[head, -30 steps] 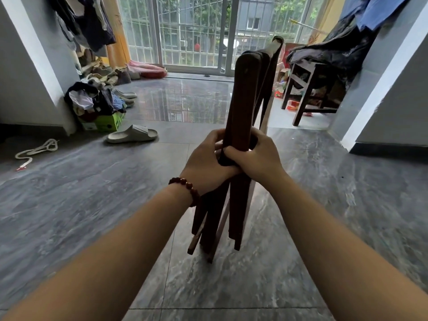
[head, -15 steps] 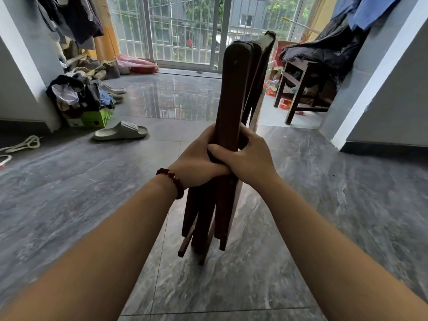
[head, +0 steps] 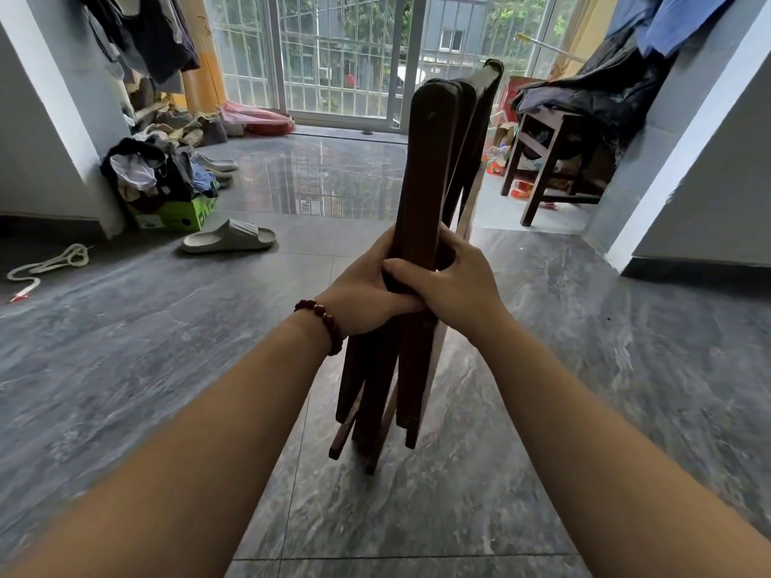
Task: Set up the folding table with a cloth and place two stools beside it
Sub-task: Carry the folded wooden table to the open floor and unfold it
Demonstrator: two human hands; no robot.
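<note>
hands (head: 364, 294) around upright folding table (head: 422, 168)

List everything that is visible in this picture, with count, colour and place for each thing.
folded wooden frame: one, dark brown, held upright at centre
slipper: one, pale grey, floor at left
box: one, green, by left wall, under clothes
shoes: several, pale, floor behind the box
rope: one, white, floor at far left
wooden stand: one, dark brown, back right, under dark cloth
bracelet: one, reddish-brown beads, left wrist
left hand: one, grips the frame
right hand: one, grips the frame
</note>
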